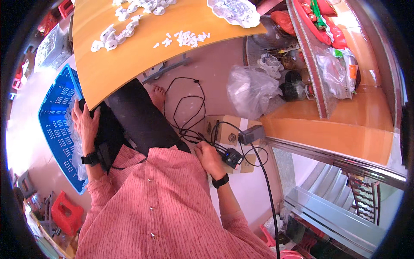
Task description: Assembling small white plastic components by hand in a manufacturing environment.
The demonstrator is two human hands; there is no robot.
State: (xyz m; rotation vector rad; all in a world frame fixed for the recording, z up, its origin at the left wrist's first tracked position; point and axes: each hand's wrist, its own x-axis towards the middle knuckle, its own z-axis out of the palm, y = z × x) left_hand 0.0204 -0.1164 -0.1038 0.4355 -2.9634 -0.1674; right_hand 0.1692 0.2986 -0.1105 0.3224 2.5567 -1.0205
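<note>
My right hand (208, 158) grips a small black box-shaped device (233, 157) with black cables (185, 108) running from it, held just over a brown cardboard box (226, 129). A second grey block (251, 134) sits on that box with a cable trailing down. My left hand (85, 123) rests flat on my dark-trousered knee (138, 116), at the edge of the wooden table (142, 47). Both wrists wear black bands. I am seated in a pink shirt.
Small white plastic parts (181, 39) lie scattered on the table, beside a clear bag of them (235, 11). A blue crate (58, 125) stands on the floor at left. A clear plastic bag (250, 88), shoes and shelves of goods sit at right. A red stool (64, 213) is behind.
</note>
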